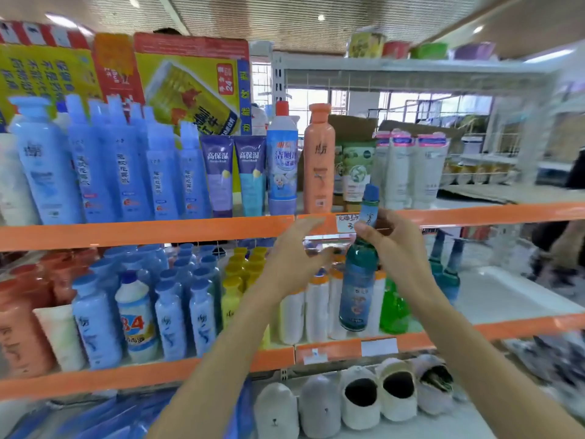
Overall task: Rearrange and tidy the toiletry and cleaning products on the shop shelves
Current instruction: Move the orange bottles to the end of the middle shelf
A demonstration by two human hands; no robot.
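Note:
My right hand point(397, 248) grips a tall teal-green glass bottle point(359, 289) with a blue cap by its narrow neck, upright in front of the orange rail between the upper and middle shelves. My left hand point(296, 255) hovers just left of the bottle, fingers spread and curled, holding nothing. Behind the bottle on the middle shelf stand white bottles with orange caps point(316, 308) and a green bottle point(394, 308). On the upper shelf stand an orange bottle point(319, 160), a blue-and-white cleaner bottle point(281, 163) and two purple tubes point(234, 175).
Blue bottles point(120, 160) fill the upper shelf's left; white tubes point(411, 169) stand at its right. The middle shelf holds blue bottles point(171, 315), yellow ones point(232, 296) and orange ones point(19, 327). The middle shelf's white right end point(506, 296) is bare. Slippers point(361, 400) lie on the bottom shelf.

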